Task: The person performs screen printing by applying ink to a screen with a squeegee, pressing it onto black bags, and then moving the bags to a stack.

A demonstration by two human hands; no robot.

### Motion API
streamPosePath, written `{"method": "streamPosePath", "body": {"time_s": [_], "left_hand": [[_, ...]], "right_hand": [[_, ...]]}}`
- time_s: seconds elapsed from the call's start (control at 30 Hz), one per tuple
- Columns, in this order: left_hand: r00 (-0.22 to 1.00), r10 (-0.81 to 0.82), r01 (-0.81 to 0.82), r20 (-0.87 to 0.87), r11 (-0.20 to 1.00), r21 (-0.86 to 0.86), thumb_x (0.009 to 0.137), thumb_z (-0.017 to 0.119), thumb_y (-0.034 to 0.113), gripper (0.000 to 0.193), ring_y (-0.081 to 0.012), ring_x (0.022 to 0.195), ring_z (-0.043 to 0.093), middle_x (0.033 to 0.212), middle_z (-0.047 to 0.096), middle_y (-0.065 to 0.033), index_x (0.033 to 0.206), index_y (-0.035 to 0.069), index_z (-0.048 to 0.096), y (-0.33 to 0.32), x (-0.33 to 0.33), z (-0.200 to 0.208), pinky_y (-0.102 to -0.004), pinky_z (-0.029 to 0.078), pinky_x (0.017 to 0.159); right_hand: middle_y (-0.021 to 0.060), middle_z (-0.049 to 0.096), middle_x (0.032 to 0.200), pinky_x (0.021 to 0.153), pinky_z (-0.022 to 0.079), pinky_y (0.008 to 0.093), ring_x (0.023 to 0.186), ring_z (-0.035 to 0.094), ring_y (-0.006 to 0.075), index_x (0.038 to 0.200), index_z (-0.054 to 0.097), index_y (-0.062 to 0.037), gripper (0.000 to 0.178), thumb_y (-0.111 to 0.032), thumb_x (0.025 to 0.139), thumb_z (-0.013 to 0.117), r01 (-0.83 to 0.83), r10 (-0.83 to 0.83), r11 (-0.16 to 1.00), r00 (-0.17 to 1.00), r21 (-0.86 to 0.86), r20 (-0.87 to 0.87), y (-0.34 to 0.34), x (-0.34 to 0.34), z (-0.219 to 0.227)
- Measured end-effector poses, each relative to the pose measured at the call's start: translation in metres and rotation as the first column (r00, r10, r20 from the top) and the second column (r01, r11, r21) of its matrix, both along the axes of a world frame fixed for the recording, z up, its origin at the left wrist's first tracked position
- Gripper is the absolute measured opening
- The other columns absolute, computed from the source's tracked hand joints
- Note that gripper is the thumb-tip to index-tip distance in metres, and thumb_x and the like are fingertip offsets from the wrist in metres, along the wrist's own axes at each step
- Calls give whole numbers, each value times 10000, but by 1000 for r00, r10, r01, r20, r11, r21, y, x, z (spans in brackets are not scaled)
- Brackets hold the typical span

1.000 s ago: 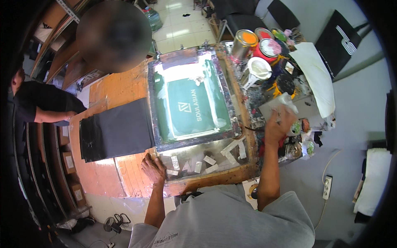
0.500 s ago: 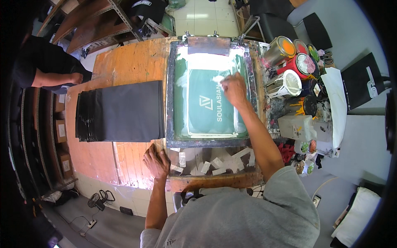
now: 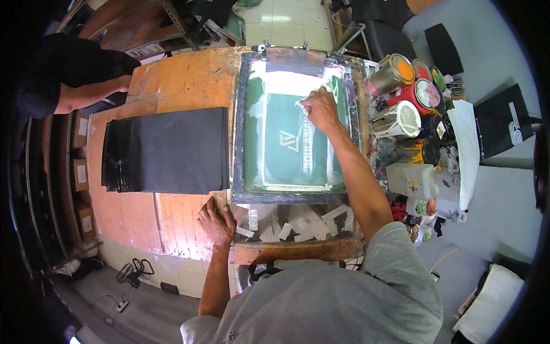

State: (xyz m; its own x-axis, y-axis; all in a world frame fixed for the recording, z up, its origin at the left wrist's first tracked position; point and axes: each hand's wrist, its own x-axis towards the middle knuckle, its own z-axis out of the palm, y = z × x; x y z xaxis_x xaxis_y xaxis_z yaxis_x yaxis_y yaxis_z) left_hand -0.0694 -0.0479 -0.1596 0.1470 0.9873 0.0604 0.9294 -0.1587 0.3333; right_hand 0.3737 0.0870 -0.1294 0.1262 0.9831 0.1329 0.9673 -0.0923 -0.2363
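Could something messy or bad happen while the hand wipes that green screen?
Maybe. The right hand rubs a small white cloth on the green screen; pressing hard might harm its mesh. The open paint cans stand close by the forearm, so a bump could spill them. Stray ink could stain the black cloth pile beside the frame.

Brown cartons [image 3: 79, 175] with white labels sitting on left shelf; black bag [image 3: 504, 123] with white logo hanging far right – no screens.

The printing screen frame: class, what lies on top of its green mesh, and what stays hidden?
On the green mesh of the screen frame rests the right hand, pinching a small white piece. A pale logo stencil shows. Whatever lies beneath the screen is covered.
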Motion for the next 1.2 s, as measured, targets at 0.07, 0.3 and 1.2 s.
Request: {"method": "streamPosePath", "body": {"time_s": [0.07, 0.3, 1.2], "left_hand": [[1000, 3, -3, 20, 1000, -5, 983, 588, 390, 581, -378, 1179, 524, 1289, 561, -192, 1446, 52, 495, 0, 0, -1, -522, 376, 1016], [1000, 0, -1, -12, 1000, -17, 977, 597, 389, 602, -373, 1175, 515, 1287, 556, -197, 1462, 55, 471, -2, -3, -2, -518, 375, 1006], [1000, -6, 6, -5, 1000, -9, 977, 608, 376, 584, -364, 1175, 524, 1286, 567, -186, 1448, 54, 483, 2, 4, -2, -511, 370, 1010]], "right_hand": [[59, 696, 827, 897, 467, 452, 959, 593, 298, 907, 806, -145, 206, 0, 783, 726, -157, 164, 984, 983, 79, -81, -17, -20, 0], [65, 618, 1323, 941, 446, 467, 1143, 559, 313, 794, 792, -169, 119, -75, 733, 832, -278, 303, 952, 913, 127, -272, -60, -49, 3], [5, 701, 883, 894, 465, 380, 888, 578, 221, 813, 768, -181, 111, -72, 804, 786, -363, 438, 895, 827, 261, -352, -109, -40, 19]]}}
